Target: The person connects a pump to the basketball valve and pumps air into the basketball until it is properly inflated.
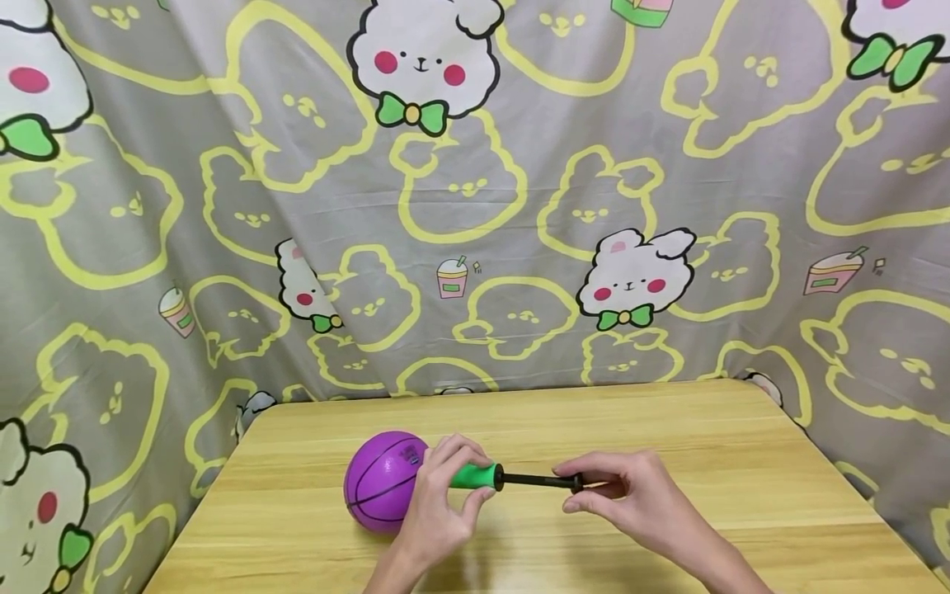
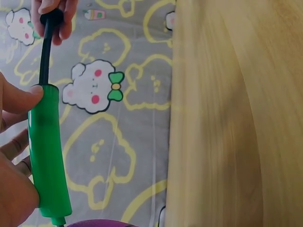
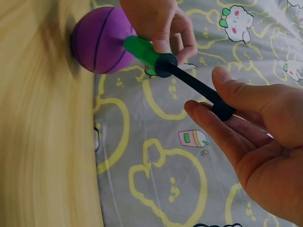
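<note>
A purple ball (image 1: 382,483) with black basketball lines rests on the wooden table, left of centre. My left hand (image 1: 442,502) grips the green barrel of a hand pump (image 1: 475,476), thumb below and fingers over the top. The pump's nozzle end meets the ball (image 3: 102,40) in the right wrist view. Its black rod is drawn out to the right. At the rod's far end my right hand (image 1: 631,491) holds the black handle (image 3: 222,109) between thumb and fingers. In the left wrist view the green barrel (image 2: 49,156) lies along my left palm.
The wooden table (image 1: 312,569) reaches back to a grey curtain (image 1: 512,214) printed with yellow outlines and white cartoon animals. The curtain also hangs along the left and right sides.
</note>
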The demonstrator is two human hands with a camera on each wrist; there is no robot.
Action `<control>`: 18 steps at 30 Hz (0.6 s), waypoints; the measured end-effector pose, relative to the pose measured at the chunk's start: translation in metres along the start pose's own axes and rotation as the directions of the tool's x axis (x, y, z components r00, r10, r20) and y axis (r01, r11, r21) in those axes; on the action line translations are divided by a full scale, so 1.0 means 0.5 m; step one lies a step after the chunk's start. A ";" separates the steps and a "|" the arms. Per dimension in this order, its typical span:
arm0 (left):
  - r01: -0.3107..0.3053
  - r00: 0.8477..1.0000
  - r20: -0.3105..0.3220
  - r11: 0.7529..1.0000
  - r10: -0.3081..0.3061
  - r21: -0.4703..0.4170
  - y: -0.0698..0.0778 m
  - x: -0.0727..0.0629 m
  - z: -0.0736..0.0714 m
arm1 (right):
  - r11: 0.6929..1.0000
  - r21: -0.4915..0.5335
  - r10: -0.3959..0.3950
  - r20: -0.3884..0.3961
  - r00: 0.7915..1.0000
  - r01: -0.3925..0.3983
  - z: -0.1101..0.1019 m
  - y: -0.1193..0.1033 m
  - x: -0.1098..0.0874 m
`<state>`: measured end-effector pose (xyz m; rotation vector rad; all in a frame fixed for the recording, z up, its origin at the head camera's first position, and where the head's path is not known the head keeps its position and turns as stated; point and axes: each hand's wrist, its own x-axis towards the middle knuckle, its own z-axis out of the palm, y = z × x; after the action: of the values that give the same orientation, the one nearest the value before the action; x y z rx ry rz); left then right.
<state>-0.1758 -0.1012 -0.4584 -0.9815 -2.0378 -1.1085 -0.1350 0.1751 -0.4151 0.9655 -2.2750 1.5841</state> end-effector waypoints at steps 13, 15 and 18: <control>-0.022 1.000 0.007 1.000 0.022 -0.010 0.007 -0.004 0.015 | 0.999 0.000 -0.036 -0.043 0.998 0.036 0.048 0.021 0.002; -0.016 1.000 0.016 1.000 0.016 -0.008 0.008 -0.006 0.016 | 0.999 0.001 -0.039 -0.052 0.998 0.039 0.056 0.024 0.002; 0.002 0.999 0.037 1.000 -0.001 -0.006 0.010 -0.009 0.019 | 0.999 0.007 -0.033 -0.058 0.998 0.033 0.065 0.029 0.001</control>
<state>-0.1711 -0.0923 -0.4642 -1.0105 -2.0658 -1.1056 -0.1381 0.1489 -0.4390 0.9418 -2.2051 1.5875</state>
